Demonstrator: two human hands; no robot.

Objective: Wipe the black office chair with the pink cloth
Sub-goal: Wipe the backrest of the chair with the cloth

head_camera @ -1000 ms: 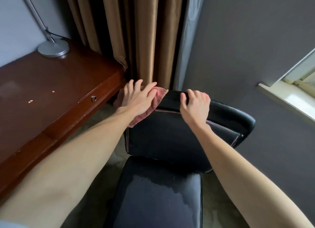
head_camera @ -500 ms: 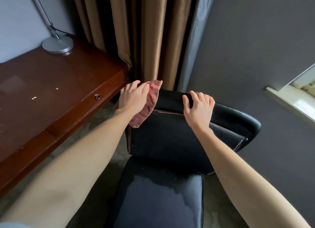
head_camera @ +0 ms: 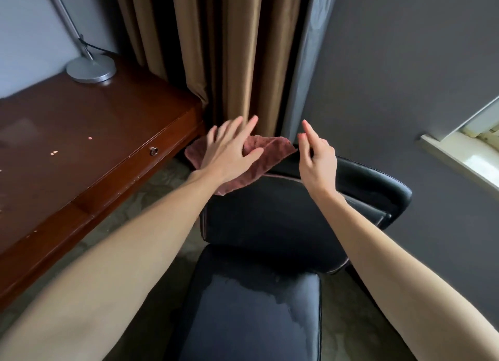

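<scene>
Now the right hand (head_camera: 318,158) has let go of the black office chair (head_camera: 259,225).
Fingers loose, it holds nothing; the left hand (head_camera: 229,155), splayed wide, presses the pink cloth (head_camera: 259,158) on the backrest's top at 11 o'clock, so the wiping goes on unbraced.

The middle of the pink cloth (head_camera: 266,155) is covered by the left hand (head_camera: 229,155), whose fingertips are smeared by motion blur. The top left corner of the black office chair (head_camera: 259,225) is hidden under the cloth, and its base cannot be seen below the seat. The seat is cut off by the bottom edge. The bench (head_camera: 81,144) is cut by the left edge, and the lamp (head_camera: 90,68) at its far edge loses its stem at the top edge. Both forearms are cut off at the lower corners.
</scene>
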